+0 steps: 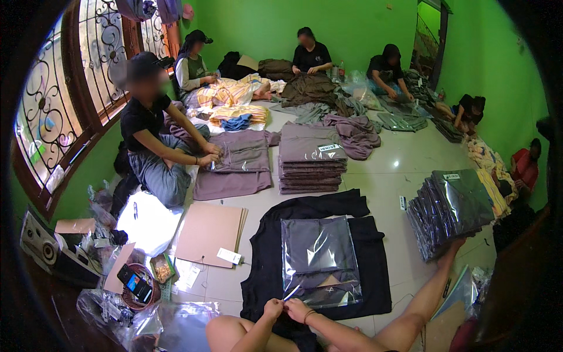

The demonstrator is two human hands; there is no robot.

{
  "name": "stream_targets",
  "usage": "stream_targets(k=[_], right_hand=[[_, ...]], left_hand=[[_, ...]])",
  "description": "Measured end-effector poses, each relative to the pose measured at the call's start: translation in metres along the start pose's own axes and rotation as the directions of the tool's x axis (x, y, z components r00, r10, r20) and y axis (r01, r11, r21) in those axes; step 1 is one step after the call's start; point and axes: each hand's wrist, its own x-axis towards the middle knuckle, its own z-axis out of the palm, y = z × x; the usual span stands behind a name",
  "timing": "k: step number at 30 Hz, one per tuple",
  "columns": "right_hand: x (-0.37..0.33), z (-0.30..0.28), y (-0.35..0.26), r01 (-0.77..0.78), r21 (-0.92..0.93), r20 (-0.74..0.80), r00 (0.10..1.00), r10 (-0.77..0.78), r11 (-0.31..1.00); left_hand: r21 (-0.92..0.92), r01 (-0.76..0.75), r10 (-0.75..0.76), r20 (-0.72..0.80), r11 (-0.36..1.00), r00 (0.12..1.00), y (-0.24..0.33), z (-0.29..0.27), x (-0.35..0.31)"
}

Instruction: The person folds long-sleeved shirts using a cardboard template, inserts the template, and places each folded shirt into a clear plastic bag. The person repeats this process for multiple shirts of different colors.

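My left hand (272, 309) and my right hand (299, 311) are close together at the lower middle, fingers closed in a pinch. A thin white strip (291, 292) sticks up from between them; it looks like the peeled backing of an adhesive flap, though too small to be sure. Just beyond lies a clear plastic bag (355, 281) with a folded dark grey garment (316, 246) inside, its lower end by my fingers. The bag rests on a black garment (263, 258) spread over the floor.
Brown cardboard sheets (205, 232) with a white tag (229, 256) lie left. Bagged garments stand in stacks ahead (311, 170) and right (448, 211). A basket (138, 299) holds a phone (135, 284). A co-worker (149, 126) folds a mauve garment (234, 155); several others sit farther back.
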Motion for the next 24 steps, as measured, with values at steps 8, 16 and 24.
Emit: stream_targets(k=[8, 16, 24], right_hand=[[-0.283, -0.147, 0.117, -0.328, 0.780, -0.382, 0.424, 0.821, 0.532], [-0.437, -0.182, 0.166, -0.668, 0.697, -0.550, -0.264, 0.792, 0.261], [-0.248, -0.152, 0.141, -0.495, -0.213, -0.548, 0.774, 0.317, 0.842]], left_hand=[[-0.100, -0.075, 0.087, 0.124, 0.992, 0.988, -0.014, 0.001, 0.012], [0.330, -0.449, 0.542, -0.289, 0.830, 0.789, 0.046, -0.009, -0.040], [0.706, -0.708, 0.747, 0.473, -0.003, 0.468, 0.078, -0.037, -0.033]])
